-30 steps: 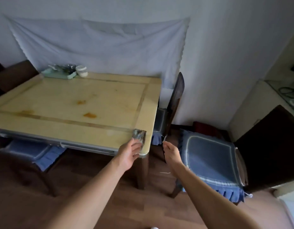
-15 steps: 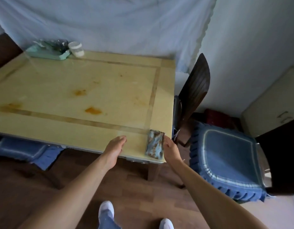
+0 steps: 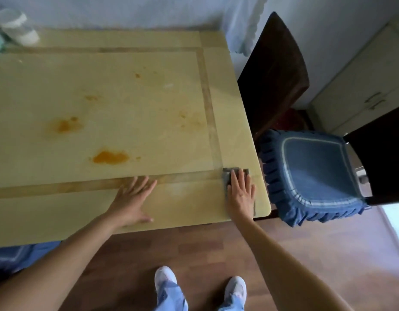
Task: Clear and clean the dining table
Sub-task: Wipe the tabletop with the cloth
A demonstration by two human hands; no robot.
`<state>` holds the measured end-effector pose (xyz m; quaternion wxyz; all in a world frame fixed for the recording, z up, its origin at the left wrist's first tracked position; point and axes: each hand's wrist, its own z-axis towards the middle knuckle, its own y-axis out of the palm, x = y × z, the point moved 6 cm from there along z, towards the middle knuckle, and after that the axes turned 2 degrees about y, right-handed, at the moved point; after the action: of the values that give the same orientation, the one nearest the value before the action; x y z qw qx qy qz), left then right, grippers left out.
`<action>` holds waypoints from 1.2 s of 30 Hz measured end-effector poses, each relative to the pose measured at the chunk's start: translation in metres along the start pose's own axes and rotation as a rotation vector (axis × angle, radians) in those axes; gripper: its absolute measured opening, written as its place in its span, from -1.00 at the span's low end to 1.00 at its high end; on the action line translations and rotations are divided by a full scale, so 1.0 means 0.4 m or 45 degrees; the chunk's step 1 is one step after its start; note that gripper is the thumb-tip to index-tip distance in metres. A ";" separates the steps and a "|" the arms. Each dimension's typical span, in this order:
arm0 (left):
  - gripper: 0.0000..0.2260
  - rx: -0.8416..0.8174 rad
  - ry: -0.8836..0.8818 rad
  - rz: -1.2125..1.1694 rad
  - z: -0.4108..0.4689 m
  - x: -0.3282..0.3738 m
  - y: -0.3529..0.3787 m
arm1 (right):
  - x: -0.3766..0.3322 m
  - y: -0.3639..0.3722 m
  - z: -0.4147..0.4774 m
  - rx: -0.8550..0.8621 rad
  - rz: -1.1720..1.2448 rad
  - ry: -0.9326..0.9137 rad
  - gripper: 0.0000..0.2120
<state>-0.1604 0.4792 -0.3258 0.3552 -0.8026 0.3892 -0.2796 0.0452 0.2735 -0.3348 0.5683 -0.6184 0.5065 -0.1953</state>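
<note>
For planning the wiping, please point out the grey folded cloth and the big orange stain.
Grey folded cloth (image 3: 226,175): head view, bare far-left corner.
Big orange stain (image 3: 110,157): head view, its middle.

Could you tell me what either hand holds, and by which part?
Nothing is gripped: the right hand presses flat on top of the grey cloth on the pale yellow table; the left hand lies flat on the tabletop.

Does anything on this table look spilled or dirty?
Yes. The pale yellow tabletop has a bright orange blotch beyond the left hand and a fainter orange smear farther back. The right hand presses a grey cloth at the near corner, off both.
</note>
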 end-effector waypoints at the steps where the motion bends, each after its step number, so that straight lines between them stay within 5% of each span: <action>1: 0.03 -0.005 0.036 0.047 0.002 -0.011 0.004 | -0.042 0.027 -0.019 0.022 -0.022 -0.031 -0.52; 5: 0.04 0.004 0.115 0.068 0.012 -0.036 0.018 | -0.264 0.151 -0.122 0.037 -0.082 -0.373 -0.46; 9: 0.07 -0.013 0.134 0.091 0.016 -0.046 0.022 | -0.263 0.143 -0.083 -0.036 -0.177 -0.625 -0.45; 15: 0.07 0.003 0.153 0.024 0.015 -0.041 0.026 | 0.087 -0.049 0.064 0.196 -0.118 0.101 -0.44; 19: 0.06 0.030 0.181 -0.011 0.018 -0.044 0.028 | 0.046 -0.055 0.078 0.265 -0.088 0.285 -0.38; 26: 0.02 0.034 0.178 0.014 0.017 -0.050 0.031 | -0.431 0.140 0.117 -0.044 -0.127 -0.393 -0.34; 29: 0.03 0.040 0.170 0.007 0.014 -0.048 0.026 | -0.406 0.137 0.134 -0.118 -0.164 -0.631 -0.46; 36: 0.01 0.062 0.222 -0.006 0.009 -0.043 0.023 | 0.026 -0.046 0.174 0.188 -0.084 0.072 -0.50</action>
<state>-0.1709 0.4906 -0.3382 0.3387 -0.7674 0.4097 -0.3586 0.1136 0.2970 -0.3412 0.5910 -0.5855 0.4859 -0.2682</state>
